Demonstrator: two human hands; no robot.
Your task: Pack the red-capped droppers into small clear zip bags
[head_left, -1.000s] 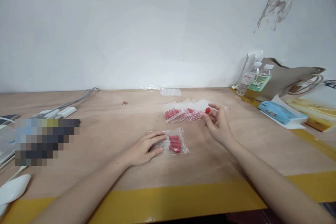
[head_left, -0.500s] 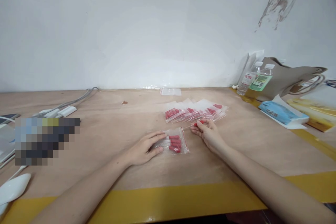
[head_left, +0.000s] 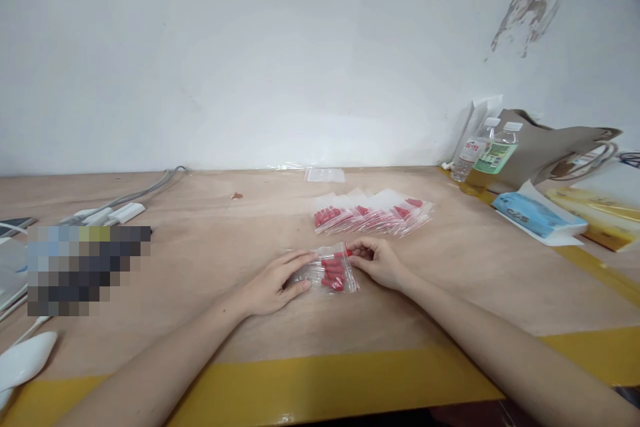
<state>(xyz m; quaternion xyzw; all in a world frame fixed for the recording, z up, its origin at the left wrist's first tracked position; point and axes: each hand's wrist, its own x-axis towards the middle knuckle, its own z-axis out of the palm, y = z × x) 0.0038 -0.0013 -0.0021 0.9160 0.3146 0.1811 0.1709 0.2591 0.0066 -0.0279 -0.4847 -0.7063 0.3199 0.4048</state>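
A clear zip-lock bag (head_left: pixel 352 282) with a red line along its mouth lies flat in front of me. Inside are several glass droppers with red rubber bulbs (head_left: pixel 334 273). My left hand (head_left: pixel 274 283) rests on the bag's left end, thumb and fingers stretched apart over the plastic. At the mouth on the right, my right hand (head_left: pixel 376 261) pinches another dropper by its red bulb (head_left: pixel 345 254). That dropper's glass tube points left into the bag. Just beyond, filled bags of red-bulbed droppers (head_left: pixel 370 212) lie overlapping in a fanned row.
Flat clear bags (head_left: pixel 325 175) lie near the wall. On the right are two bottles (head_left: pixel 493 157), a paper bag (head_left: pixel 545 147) and a blue tissue pack (head_left: pixel 540 215). Cables (head_left: pixel 145 187), white adapters (head_left: pixel 125 213) and a white mouse-like object (head_left: pixel 25 359) are at left.
My right hand has moved left and slightly nearer, bringing the dropper from beside the fanned bags into the bag's mouth. My left hand stays in place.
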